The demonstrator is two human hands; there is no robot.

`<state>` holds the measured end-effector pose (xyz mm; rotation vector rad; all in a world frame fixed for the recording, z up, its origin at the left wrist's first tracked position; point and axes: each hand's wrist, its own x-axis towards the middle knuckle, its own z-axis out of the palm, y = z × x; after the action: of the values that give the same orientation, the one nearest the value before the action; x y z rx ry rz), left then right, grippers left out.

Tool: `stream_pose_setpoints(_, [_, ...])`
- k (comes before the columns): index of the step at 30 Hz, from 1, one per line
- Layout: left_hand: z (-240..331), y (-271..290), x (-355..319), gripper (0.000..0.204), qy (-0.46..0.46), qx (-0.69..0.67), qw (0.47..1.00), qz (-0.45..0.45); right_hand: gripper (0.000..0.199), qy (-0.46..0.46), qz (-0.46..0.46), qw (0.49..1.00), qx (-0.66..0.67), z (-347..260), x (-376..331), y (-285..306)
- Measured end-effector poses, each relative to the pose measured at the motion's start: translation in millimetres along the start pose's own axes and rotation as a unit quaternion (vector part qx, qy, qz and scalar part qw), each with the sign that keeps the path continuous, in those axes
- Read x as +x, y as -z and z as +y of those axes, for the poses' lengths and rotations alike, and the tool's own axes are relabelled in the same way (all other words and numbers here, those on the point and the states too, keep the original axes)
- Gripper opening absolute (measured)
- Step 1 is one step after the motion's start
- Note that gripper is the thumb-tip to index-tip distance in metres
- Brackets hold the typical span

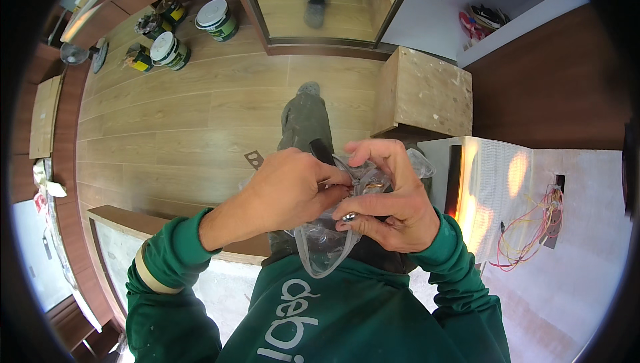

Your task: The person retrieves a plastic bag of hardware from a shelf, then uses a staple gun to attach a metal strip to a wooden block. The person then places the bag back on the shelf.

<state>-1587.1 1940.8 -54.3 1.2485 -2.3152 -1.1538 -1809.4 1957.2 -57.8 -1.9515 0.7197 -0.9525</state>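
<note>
- Head view: the left hand (283, 193) pinches into the mouth of a clear plastic bag (323, 246), fingers closed on small metal hardware inside.
- The right hand (393, 200) cups the bag at chest height, fingers curled around it, a screw head (349, 217) showing under the thumb.
- Below lie the wooden floor (200, 123), paint cans (170, 50) and a small metal bracket (254, 159).
- Risk, as I judge it: the thin bag could slip or tear, spilling screws onto the floor.
</note>
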Motion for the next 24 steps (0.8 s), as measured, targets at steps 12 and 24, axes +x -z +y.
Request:
stream_pose_setpoints(12, [-7.9, 0.4, -14.1, 0.012, -0.071, 0.139, 0.984, 0.086, 0.030, -0.059, 0.065, 0.993, -0.078, 10.8, -21.4, -0.8])
stream_pose_setpoints(24, [-20.8, -16.4, -17.1, 0.016, -0.105, 0.113, 0.980, 0.124, 0.014, -0.263, 0.078, 0.960, 0.051, -7.6, 21.3, 1.2])
